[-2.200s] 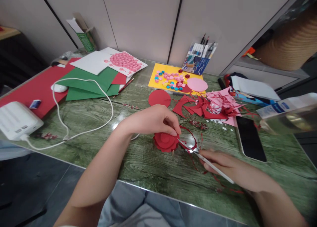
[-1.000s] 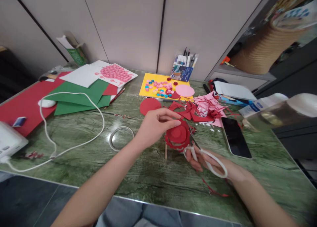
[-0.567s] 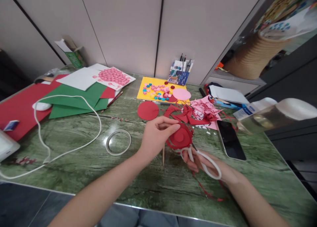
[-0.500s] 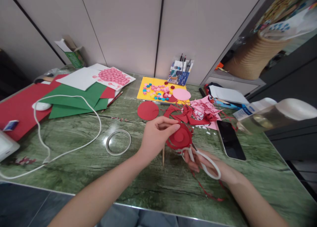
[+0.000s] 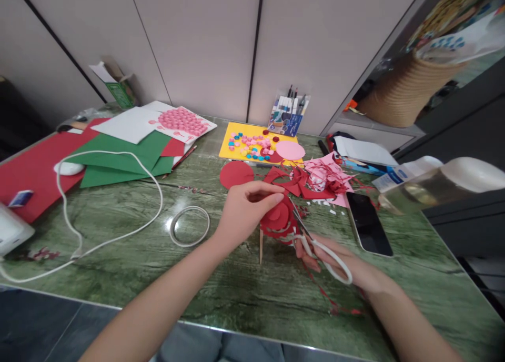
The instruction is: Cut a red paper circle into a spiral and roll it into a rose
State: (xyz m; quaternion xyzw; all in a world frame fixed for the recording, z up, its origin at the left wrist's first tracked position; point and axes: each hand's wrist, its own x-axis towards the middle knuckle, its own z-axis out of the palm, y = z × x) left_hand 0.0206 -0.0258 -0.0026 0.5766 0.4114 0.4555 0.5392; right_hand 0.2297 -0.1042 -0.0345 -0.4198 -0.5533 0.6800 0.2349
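Between finger and thumb, my left hand (image 5: 244,207) pinches the upper edge of a red paper spiral (image 5: 278,220), its cut rings hanging partly apart. My right hand (image 5: 327,257) has its fingers in the white handles of a pair of scissors (image 5: 329,257). The scissor blades point up and left, at the spiral's right edge. A thin red paper strip (image 5: 323,293) trails below the right hand onto the table. Under the left hand a thin wooden stick (image 5: 261,246) shows in part. A flat red paper circle (image 5: 236,175) lies just beyond the left hand.
Red and pink paper scraps (image 5: 315,175) lie behind the hands. A yellow sheet (image 5: 229,149) carries small coloured balls and a pink circle (image 5: 290,150). A phone (image 5: 369,222) lies at right, beside a clear bottle (image 5: 430,185). A tape ring (image 5: 189,241) and a white cable (image 5: 160,209) lie at left.
The spiral has shifted slightly left and its outer rings hang looser. Both scissor blades now show along its right edge. My left hand has moved a little left.
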